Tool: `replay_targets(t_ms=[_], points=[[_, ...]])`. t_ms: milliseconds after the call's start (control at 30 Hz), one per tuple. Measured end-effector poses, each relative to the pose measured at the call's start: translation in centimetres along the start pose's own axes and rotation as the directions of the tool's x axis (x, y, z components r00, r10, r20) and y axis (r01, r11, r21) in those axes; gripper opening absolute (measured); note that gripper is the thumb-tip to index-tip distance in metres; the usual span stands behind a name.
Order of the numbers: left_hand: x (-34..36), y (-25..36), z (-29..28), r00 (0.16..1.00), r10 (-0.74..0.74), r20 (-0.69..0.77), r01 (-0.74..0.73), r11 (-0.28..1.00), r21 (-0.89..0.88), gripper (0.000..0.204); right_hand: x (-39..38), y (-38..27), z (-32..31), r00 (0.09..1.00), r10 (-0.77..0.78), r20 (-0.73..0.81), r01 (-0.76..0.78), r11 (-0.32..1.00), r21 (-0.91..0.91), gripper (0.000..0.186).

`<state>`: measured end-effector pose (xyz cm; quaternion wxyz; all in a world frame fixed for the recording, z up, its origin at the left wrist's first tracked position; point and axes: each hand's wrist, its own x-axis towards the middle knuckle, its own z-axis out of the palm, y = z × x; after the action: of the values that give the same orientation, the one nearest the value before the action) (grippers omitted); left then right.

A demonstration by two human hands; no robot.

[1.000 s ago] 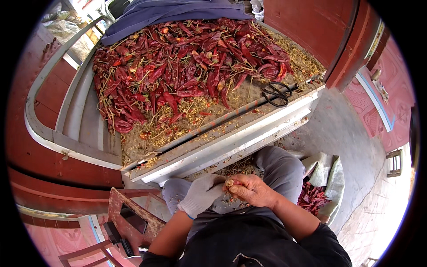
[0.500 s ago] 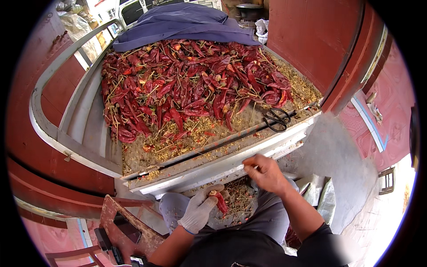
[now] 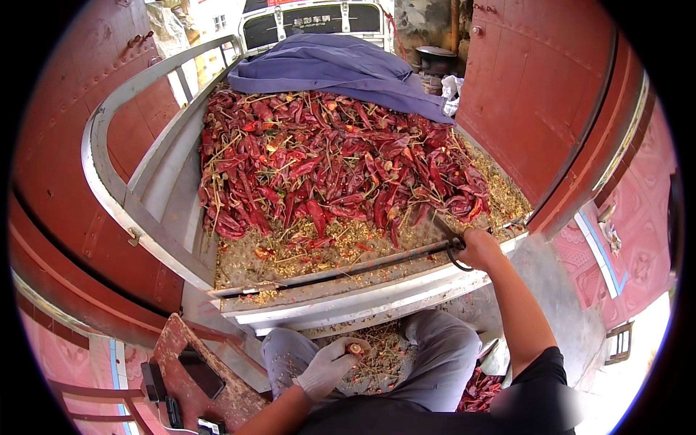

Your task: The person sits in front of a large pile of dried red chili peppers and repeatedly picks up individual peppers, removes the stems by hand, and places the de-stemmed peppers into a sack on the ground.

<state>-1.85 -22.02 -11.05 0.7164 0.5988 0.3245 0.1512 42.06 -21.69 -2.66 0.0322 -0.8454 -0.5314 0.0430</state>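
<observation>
My left hand [image 3: 325,371], in a white knitted glove, is closed around a dried red chili pepper [image 3: 355,349]; only the pepper's pale end shows above the fingers. It is low between my knees. My bare right hand [image 3: 481,251] has its fingers closed on the black-handled scissors [image 3: 451,235] at the right of the truck bed's edge. One handle loop shows beside the fingers, and the blades point toward the pile. A broad heap of dried red chili peppers [image 3: 326,170] with stems covers the bed beyond both hands.
The white tailgate edge [image 3: 348,307] runs before my knees. Yellow seeds [image 3: 290,262] litter the bed. A purple-blue cloth [image 3: 333,69] covers the far peppers. Red metal doors [image 3: 536,80] flank the bed. Lower left stands a worn stool [image 3: 168,335] with a phone [image 3: 201,371].
My right hand has moved up and forward to the bed edge and taken hold of the scissors lying there. My left hand keeps the pepper, now turned end-up. The view has shifted.
</observation>
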Motion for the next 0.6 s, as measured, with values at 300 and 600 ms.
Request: replay_targets(t_ms=[300,600], points=[[0.7,3.4,0.2,0.992,-0.122,0.034,0.127,0.939,-0.320,0.036,-15.3,-1.8,3.6,0.985,0.094,0.147,-0.169,0.716,0.677,0.051],[0.1,6.2,0.4,0.997,-0.076,-0.020,0.075,0.996,-0.049,0.022,-21.7,-9.0,5.7,0.927,-0.368,0.068,0.225,0.694,0.684,0.074]])
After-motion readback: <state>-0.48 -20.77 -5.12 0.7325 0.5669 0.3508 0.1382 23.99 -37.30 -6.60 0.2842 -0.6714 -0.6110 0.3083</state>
